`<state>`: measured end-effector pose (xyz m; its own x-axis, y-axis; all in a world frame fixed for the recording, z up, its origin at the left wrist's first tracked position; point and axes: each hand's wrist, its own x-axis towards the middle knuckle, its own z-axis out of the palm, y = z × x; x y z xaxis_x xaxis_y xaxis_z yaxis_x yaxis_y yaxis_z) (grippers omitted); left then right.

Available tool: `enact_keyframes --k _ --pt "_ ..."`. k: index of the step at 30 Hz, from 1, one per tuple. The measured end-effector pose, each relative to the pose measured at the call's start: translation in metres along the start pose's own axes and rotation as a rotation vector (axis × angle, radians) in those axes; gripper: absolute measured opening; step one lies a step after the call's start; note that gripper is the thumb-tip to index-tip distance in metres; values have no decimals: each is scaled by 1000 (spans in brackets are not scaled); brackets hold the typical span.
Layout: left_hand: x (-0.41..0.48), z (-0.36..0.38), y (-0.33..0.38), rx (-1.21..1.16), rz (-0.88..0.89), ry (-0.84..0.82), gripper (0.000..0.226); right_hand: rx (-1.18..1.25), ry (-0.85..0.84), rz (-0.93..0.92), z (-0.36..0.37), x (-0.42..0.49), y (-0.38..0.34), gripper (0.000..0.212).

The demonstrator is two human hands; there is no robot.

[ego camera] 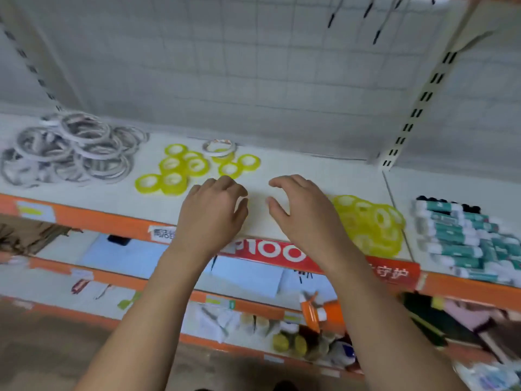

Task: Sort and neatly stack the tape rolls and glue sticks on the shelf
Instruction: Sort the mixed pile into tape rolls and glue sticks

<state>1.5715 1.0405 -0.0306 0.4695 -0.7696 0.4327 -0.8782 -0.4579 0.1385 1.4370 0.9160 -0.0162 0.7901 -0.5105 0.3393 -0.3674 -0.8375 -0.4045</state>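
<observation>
White shelf board (296,167) with an orange front lip (98,218) runs across the view, backed by a pale wire grid panel (253,66). Both hands hover low over a bare patch near the middle of the board. The left hand (214,213) and the right hand (304,218) each have fingers loosely curled and apart, palm down, gripping nothing that shows; whether anything lies under the left palm is hidden.

Loose yellow tape rolls (180,167) lie scattered just ahead and to the left of the left hand, all flat with their holes facing up, the closest one just beyond its knuckles. A lone white ring (219,146) rests on top of one yellow roll at the back. Further left sits a tangled heap of thin white tape rings (70,148). On the right, just beside the right wrist, is a bunched pile of yellow rolls (369,224), and well beyond it the glue sticks (456,238) lie stacked on their sides, long axes running roughly across the shelf.

Judging by this, the left hand is the nearer one for gathering the loose yellow rolls, while the right hand sits between them and the pile they probably belong with, so the likely move carries rolls rightward
</observation>
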Motion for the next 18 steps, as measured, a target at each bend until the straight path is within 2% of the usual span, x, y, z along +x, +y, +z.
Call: enact_keyframes --k 6,18 --pt "-40 -23 -101 45 -116 -31 13 78 -36 -5 67 27 -81 31" --pt "-29 -23 -184 8 -227 -149 24 114 -129 -2 137 82 -121 29"
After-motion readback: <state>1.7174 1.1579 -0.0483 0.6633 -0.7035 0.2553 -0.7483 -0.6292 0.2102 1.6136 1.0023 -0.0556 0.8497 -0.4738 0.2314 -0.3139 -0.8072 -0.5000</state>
